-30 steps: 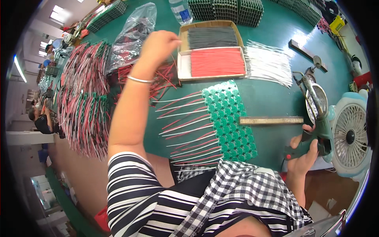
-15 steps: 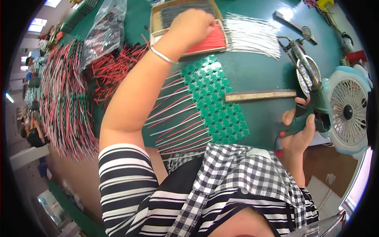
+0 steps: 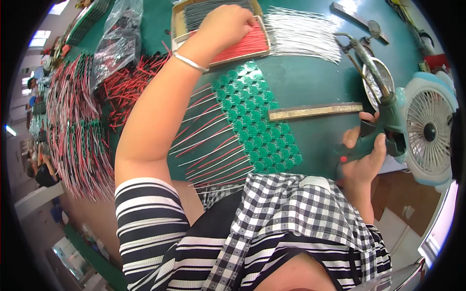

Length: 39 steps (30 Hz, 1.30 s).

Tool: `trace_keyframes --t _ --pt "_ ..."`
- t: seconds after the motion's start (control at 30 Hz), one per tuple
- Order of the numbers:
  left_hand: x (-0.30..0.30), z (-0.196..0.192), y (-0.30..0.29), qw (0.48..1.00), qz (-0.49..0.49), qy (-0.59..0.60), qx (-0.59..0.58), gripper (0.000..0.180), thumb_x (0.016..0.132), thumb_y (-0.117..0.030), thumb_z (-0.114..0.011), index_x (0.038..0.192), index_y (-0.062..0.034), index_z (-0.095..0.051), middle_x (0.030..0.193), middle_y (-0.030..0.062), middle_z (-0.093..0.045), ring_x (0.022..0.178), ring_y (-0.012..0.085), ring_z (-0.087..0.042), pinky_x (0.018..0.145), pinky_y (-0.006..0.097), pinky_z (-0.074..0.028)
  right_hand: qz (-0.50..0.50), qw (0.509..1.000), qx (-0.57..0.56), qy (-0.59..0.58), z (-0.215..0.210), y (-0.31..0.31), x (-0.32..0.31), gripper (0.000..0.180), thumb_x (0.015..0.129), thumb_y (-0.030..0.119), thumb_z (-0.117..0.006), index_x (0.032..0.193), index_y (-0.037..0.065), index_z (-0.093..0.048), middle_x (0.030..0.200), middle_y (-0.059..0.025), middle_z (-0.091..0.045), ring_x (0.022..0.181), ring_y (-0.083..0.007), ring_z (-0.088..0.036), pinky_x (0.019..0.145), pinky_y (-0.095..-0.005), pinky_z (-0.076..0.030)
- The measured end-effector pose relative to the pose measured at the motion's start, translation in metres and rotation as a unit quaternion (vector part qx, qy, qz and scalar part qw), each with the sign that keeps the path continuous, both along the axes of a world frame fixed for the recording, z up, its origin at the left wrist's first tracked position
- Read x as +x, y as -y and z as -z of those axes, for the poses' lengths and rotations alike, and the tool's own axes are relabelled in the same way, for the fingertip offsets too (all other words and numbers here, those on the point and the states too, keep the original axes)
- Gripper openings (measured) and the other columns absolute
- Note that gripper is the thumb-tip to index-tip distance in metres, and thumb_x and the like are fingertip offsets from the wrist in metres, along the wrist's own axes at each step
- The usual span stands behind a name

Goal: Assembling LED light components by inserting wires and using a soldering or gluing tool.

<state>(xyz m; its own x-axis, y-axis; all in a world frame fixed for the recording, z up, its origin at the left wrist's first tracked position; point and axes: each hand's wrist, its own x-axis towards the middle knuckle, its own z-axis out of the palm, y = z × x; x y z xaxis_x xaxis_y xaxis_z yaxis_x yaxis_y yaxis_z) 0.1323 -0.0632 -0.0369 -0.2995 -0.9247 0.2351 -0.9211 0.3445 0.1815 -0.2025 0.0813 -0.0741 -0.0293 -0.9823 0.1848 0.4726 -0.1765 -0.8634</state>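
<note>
My left hand (image 3: 227,26) reaches over an open box (image 3: 238,58), its fingers curled together just above the red wires (image 3: 250,44) inside. Whatever the fingertips pinch, if anything, is hidden. At the right, my right hand (image 3: 365,157) wraps around the handle of a green soldering gun (image 3: 394,116), whose metal barrel points up and away. Between the hands lies a panel of round green circuit boards (image 3: 257,121). Red and white wires (image 3: 206,145) stick out from its left edge.
White wires (image 3: 303,36) lie fanned beside the box. A wooden strip (image 3: 315,111) touches the panel's right side. A small fan (image 3: 429,131) stands far right. Bundles of wired boards (image 3: 77,131), loose red wires (image 3: 126,92) and a plastic bag (image 3: 116,48) occupy the left.
The whole view has shifted slightly, so the table's things sit a little further left and up. My left hand stays over the red wires; my right hand keeps its hold.
</note>
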Motion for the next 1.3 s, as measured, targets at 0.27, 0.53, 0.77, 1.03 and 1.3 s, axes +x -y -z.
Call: trace_keyframes --t 0.27,0.53,0.77,1.03,1.3 --pt "-0.001 0.015 0.004 0.998 -0.047 0.019 -0.042 0.017 0.081 -0.021 -0.063 0.093 -0.0167 -0.073 0.094 0.0096 -0.07 0.093 0.0286 -0.065 0.081 0.043 -0.051 -0.047 0.999 -0.01 0.003 0.003 0.001 -0.005 0.046 0.098 0.033 -0.044 0.133 0.003 -0.041 0.122 -0.0158 -0.055 0.065 -0.0159 -0.054 0.062 -0.032 -0.043" --pt "0.02 -0.016 -0.031 0.996 -0.015 -0.041 -0.077 0.016 0.079 -0.018 -0.066 0.088 -0.0076 -0.072 0.087 0.0167 -0.066 0.087 0.0329 -0.063 0.078 0.041 -0.049 -0.03 0.999 -0.008 0.015 0.003 0.004 -0.01 0.047 0.097 0.033 -0.045 0.132 0.002 -0.041 0.122 -0.019 -0.055 0.064 -0.0173 -0.058 0.059 -0.0326 -0.045" --pt "0.133 -0.041 -0.13 0.97 -0.241 -0.021 -0.031 0.021 0.086 -0.021 -0.065 0.099 -0.0052 -0.07 0.089 0.0099 -0.07 0.085 0.0214 -0.066 0.078 0.031 -0.049 -0.051 0.998 0.017 0.013 0.004 0.011 -0.012 0.047 0.098 0.033 -0.043 0.134 0.002 -0.04 0.124 -0.0186 -0.054 0.064 -0.0164 -0.056 0.063 -0.0325 -0.044" --pt "0.171 -0.009 -0.195 0.936 -0.346 0.068 0.014 0.017 0.084 -0.014 -0.063 0.097 -0.0049 -0.07 0.093 0.0136 -0.068 0.087 0.0292 -0.065 0.078 0.036 -0.049 -0.079 0.997 0.007 0.006 0.003 0.013 -0.008 0.047 0.098 0.033 -0.042 0.134 0.003 -0.04 0.126 -0.0187 -0.053 0.065 -0.0157 -0.055 0.066 -0.0328 -0.044" --pt "0.186 0.022 -0.189 0.951 -0.299 0.055 -0.061 0.021 0.081 -0.009 -0.065 0.101 -0.0057 -0.069 0.096 0.0136 -0.067 0.088 0.0308 -0.064 0.08 0.039 -0.05 -0.067 0.998 0.002 -0.004 0.002 0.015 -0.021 0.046 0.099 0.032 -0.042 0.134 0.003 -0.041 0.126 -0.019 -0.053 0.065 -0.0155 -0.054 0.066 -0.0327 -0.044"
